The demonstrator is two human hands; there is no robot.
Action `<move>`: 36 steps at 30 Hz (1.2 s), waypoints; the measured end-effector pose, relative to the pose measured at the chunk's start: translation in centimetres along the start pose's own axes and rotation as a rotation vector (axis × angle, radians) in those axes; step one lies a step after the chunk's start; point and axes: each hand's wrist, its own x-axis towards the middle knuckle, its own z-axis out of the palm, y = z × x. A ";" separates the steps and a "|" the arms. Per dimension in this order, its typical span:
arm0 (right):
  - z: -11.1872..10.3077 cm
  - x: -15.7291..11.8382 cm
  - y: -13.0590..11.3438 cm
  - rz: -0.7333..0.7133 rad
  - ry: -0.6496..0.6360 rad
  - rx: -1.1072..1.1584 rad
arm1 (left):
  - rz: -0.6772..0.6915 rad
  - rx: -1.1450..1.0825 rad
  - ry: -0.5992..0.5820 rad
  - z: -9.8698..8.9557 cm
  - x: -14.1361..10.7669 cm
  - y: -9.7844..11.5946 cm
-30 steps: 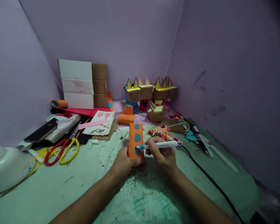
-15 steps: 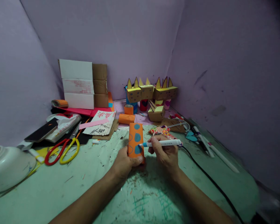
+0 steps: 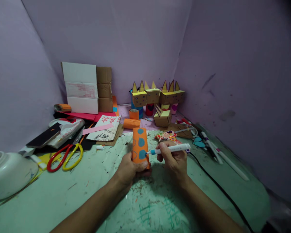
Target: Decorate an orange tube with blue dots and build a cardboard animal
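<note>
My left hand (image 3: pixel 131 168) grips the lower end of an orange paper tube (image 3: pixel 137 149), thumb across its front. Filled blue shapes run down the tube's right side, and outlined shapes show along its left edge. Between the fingers of my right hand (image 3: pixel 174 158) is a white marker (image 3: pixel 176 148) with a blue collar, held nearly level. Its tip meets the right edge of the lowest blue shape, or hovers just over it; I cannot tell which. Behind the tube lie another orange tube (image 3: pixel 131 123) and a short upright orange one (image 3: pixel 134 114).
Red-and-yellow-handled scissors (image 3: pixel 72 157) and a white bowl (image 3: pixel 12 174) are at the left. Cardboard animal heads (image 3: pixel 172 97) stand at the back, near a folded cardboard sheet (image 3: pixel 80 87). Markers (image 3: pixel 212 147) and a black cable (image 3: pixel 218 187) lie to the right.
The tube has shifted and turned slightly to the left. The marker has moved a little right with my right hand, its tip now at the lowest shape's right edge.
</note>
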 end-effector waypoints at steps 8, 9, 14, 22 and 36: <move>0.4 0.7 0.6 0.187 0.001 0.141 | 0.080 0.074 -0.003 0.0 -0.1 0.0; 0.5 0.8 0.7 0.231 -0.019 0.156 | 0.084 0.085 -0.005 0.0 -0.1 0.0; 0.9 1.1 0.8 0.377 -0.097 0.366 | 0.284 0.456 0.066 0.2 -0.5 0.4; 1.1 1.7 0.1 0.410 -0.039 0.397 | 0.437 0.824 0.087 0.9 -1.9 0.2; 0.6 1.5 1.2 0.442 -0.090 0.474 | 0.184 0.237 -0.204 0.0 -0.5 -0.5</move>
